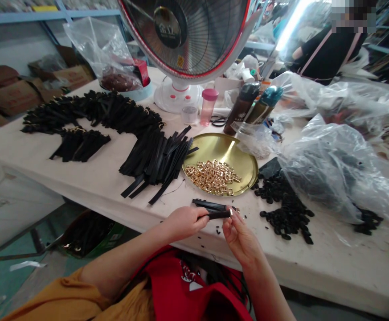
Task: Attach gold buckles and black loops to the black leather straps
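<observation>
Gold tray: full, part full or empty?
Part full. Small gold-coloured pieces are heaped toward the near side of the tray; its far side is bare.

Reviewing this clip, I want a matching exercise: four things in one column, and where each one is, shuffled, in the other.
Things
1. Small gold-coloured metal pieces
2. Fan-shaped appliance with a red rim
3. Small black round pieces
4. Short black strip

Places
A. Between the left hand and the right hand
B. In a pile on the round tray
C. On the table, to the right of the tray
D. Standing behind the tray, on a white base

Right pairs: 1-B, 2-D, 3-C, 4-A
</observation>
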